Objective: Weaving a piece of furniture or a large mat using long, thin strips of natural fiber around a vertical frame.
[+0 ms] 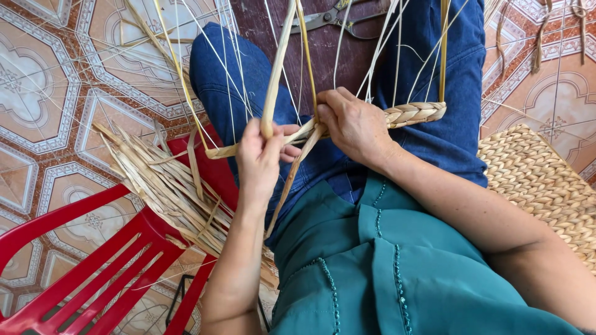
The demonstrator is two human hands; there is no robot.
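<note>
Patterned tile floor [56, 93], red plastic chair [93, 260] at left

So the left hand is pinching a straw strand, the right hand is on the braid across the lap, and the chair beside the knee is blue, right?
Not quite: the chair is red, as the head view shows. The rest holds: the left hand pinches a straw strand, and the right hand is on the braid across the lap.

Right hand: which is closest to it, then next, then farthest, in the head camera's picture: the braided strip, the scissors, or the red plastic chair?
From the right hand:
1. Braided strip: touching the hand, running out to its right.
2. Scissors: lying above it, at the top edge of the picture.
3. Red plastic chair: farthest, at the lower left beyond the left hand.
</note>
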